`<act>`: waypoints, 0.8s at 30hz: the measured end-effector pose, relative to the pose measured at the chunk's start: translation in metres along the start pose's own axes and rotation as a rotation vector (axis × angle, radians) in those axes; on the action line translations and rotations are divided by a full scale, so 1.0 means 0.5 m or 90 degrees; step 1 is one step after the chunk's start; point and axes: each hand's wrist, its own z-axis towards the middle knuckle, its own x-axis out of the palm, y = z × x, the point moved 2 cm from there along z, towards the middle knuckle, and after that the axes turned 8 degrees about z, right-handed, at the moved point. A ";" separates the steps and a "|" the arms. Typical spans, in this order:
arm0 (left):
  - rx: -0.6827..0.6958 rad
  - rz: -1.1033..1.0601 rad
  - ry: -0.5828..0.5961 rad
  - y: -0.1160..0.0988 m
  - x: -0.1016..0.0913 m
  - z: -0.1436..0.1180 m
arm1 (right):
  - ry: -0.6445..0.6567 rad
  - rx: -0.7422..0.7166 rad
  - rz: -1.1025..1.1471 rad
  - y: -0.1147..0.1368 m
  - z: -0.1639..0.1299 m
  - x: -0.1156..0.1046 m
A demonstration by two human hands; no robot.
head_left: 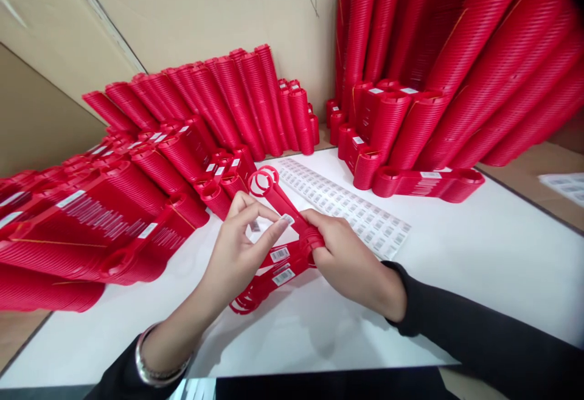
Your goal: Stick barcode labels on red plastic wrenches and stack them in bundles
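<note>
My right hand [351, 260] is closed round the ringed end of several flat red plastic pieces [292, 205], which fan out to the left. Between the thumb and forefinger of my left hand [241, 242] is a small white barcode label [287, 219], at the face of the uppermost piece; whether it touches the plastic I cannot tell. Two lower pieces in the fan bear barcode labels [283, 276] on their middles. Part of another label shows behind my left fingers. My right palm and fingers hide the gripped ends.
A sheet of barcode labels [351, 205] lies on the white table [456, 254] beyond my hands. Stacked red pieces [159, 156] crowd the left; taller stacks [465, 53] lean at the right. Another label sheet [563, 185] is at the far right. Cardboard [205, 10] stands behind.
</note>
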 end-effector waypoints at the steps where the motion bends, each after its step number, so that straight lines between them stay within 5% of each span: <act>1: -0.006 -0.004 0.003 0.002 0.000 0.001 | 0.003 0.001 0.002 0.001 0.000 0.001; 24: -0.034 0.042 0.008 -0.002 0.008 0.001 | 0.022 0.010 0.035 0.005 -0.010 0.005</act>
